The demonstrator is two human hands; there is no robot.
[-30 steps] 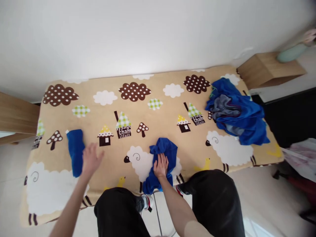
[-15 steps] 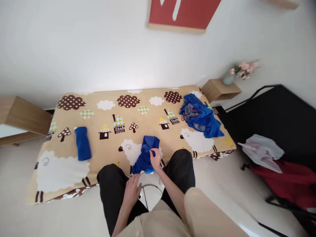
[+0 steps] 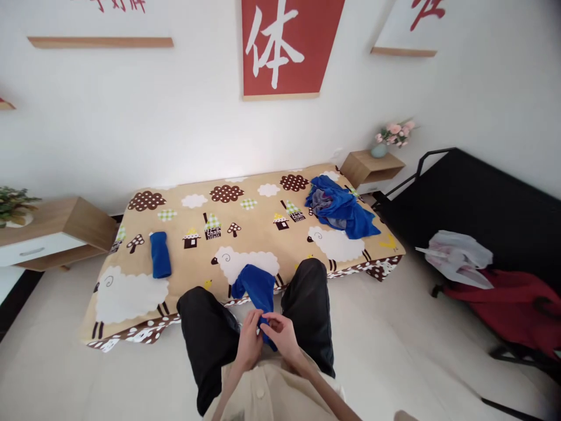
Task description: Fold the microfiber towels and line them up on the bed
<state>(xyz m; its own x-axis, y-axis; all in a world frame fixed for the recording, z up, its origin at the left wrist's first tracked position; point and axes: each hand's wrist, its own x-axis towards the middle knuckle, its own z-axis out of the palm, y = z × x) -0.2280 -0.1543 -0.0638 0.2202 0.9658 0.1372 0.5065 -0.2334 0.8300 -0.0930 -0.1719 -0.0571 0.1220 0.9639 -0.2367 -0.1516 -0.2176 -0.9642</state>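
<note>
"Left hand (image 3: 249, 340) first: where is it, and what does it have?"

"Just in front of the bed (image 3: 258, 231), between the person's knees (image 3: 307, 304), with its fingers drawn together on the blue cloth (image 3: 259, 286). The right hand (image 3: 284, 338) is close beside it, thumb and fingers pinching the same cloth."

"Can you see which fold each one grips?"

"Not surely; the fingertips are small and overlap, so I'd only say both seem to have hold of its lower part."

"And the rest of that cloth?"

"It slants from the hands up to the bed's near edge, where its far end covers part of a printed sheep (image 3: 245, 261)."

"Any more blue on the bed?"

"Two pieces: a narrow folded bundle (image 3: 160, 255) toward the left end, and a crumpled heap (image 3: 344, 209), blue with some grey, toward the right end."

"What stands around the bed?"

"A wooden nightstand (image 3: 81, 219) off its left end, and a small shelf unit (image 3: 354, 169) by its far right corner, bearing a vase (image 3: 379, 151) of pink flowers (image 3: 397, 132). Well to the bed's right is a plastic bag (image 3: 458, 254)."
</note>
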